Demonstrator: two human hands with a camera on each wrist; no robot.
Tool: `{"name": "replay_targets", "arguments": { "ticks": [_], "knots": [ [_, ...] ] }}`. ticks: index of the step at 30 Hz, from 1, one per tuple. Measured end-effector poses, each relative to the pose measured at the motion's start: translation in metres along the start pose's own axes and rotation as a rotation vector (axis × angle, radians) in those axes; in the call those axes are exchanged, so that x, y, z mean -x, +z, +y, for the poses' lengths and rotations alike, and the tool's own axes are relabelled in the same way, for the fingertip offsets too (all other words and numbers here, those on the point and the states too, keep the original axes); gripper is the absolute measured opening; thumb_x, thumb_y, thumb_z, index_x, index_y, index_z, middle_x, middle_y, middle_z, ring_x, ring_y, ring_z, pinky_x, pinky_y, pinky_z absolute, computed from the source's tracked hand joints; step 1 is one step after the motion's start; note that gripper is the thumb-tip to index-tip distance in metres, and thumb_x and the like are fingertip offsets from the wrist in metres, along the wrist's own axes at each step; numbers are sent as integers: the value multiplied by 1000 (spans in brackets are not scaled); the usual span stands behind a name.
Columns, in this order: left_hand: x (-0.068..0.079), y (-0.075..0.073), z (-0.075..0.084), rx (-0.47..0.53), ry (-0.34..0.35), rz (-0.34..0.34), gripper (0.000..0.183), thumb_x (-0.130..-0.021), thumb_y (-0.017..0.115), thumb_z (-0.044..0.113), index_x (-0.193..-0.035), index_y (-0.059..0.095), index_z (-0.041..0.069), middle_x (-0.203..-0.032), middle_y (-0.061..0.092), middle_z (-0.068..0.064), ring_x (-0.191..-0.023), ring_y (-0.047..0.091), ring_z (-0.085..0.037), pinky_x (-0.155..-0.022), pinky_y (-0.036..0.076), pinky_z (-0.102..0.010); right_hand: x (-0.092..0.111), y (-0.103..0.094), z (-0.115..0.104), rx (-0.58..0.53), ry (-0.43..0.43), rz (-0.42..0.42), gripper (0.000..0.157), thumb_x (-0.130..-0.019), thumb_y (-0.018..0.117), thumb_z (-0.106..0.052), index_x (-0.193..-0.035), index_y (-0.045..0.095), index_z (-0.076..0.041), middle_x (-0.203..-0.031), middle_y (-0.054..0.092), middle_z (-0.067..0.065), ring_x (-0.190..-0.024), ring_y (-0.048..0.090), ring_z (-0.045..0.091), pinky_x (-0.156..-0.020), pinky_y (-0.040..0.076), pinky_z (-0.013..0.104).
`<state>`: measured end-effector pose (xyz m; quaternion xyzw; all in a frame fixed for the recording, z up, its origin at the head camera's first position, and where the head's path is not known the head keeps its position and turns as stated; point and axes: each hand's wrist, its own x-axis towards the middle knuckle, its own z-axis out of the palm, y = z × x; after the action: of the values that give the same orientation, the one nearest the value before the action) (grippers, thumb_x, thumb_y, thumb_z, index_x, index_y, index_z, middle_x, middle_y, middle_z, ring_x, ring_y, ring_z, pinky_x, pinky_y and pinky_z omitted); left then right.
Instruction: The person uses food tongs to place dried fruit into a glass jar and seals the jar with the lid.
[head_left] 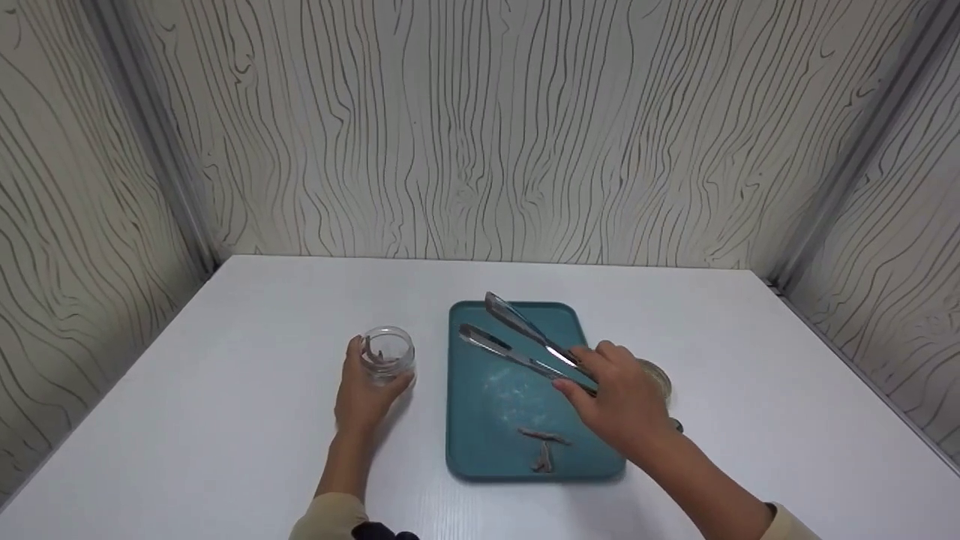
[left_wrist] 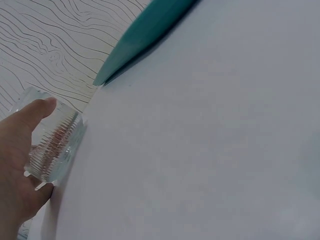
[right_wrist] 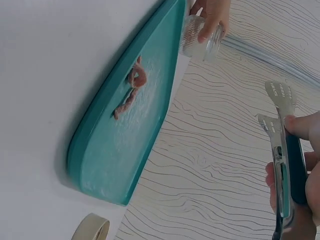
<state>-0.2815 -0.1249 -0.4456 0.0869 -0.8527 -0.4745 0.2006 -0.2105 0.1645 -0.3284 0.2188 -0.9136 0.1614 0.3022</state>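
My left hand [head_left: 364, 397] grips a clear glass jar [head_left: 388, 352] on the table, left of the tray; some brownish strips lie inside it. Seen from the left wrist, the thumb and fingers wrap the jar [left_wrist: 52, 137]. My right hand [head_left: 619, 390] holds metal tongs [head_left: 517, 352] with teal grips above the tray, their two slotted ends apart and nothing between them. On the teal tray [head_left: 469, 420], near its front edge, lie a few brownish twisted strips [head_left: 544, 436], which also show as a curled strip [right_wrist: 135, 82] in the right wrist view. What they are I cannot tell.
Partly behind my right hand, a round lid-like piece [head_left: 657, 379] sits right of the tray; its pale rim [right_wrist: 91, 227] shows in the right wrist view. A small dark object [head_left: 677, 425] is beside my right wrist. Wood-patterned panels [head_left: 480, 135] enclose the white table [head_left: 247, 420].
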Motion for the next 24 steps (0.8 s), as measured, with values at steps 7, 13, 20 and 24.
{"name": "replay_targets", "arguments": {
  "ticks": [7, 13, 20, 24],
  "knots": [
    [1, -1, 1, -11, 17, 13, 85, -64, 74, 28, -131, 24, 14, -132, 35, -12, -121, 29, -29, -93, 27, -47, 18, -15, 15, 35, -2, -29, 32, -64, 75, -21, -90, 62, -9, -74, 48, -4, -61, 40, 4, -45, 38, 17],
    [1, -1, 3, -11, 9, 9, 85, -64, 74, 28, -131, 23, 12, -133, 33, -12, -122, 27, -29, -95, 25, -46, 36, -21, 25, 49, 18, -35, 34, -61, 76, -21, -90, 62, -10, -73, 44, -8, -61, 40, 3, -44, 38, 18],
    [2, -2, 3, -2, -4, 1, 86, -66, 73, 29, -133, 21, 11, -135, 30, -12, -123, 25, -29, -95, 24, -46, 56, -26, 31, 63, 91, -93, 35, -60, 77, -22, -90, 63, -10, -68, 41, -12, -60, 38, 4, -43, 35, 20],
    [2, -2, 2, -4, -8, -4, 87, -66, 72, 29, -134, 21, 12, -135, 29, -12, -123, 24, -29, -96, 23, -46, 65, -28, 32, 59, 155, -197, 30, -63, 75, -23, -88, 63, -13, -67, 40, -12, -59, 38, 4, -44, 35, 20]
  ]
}}
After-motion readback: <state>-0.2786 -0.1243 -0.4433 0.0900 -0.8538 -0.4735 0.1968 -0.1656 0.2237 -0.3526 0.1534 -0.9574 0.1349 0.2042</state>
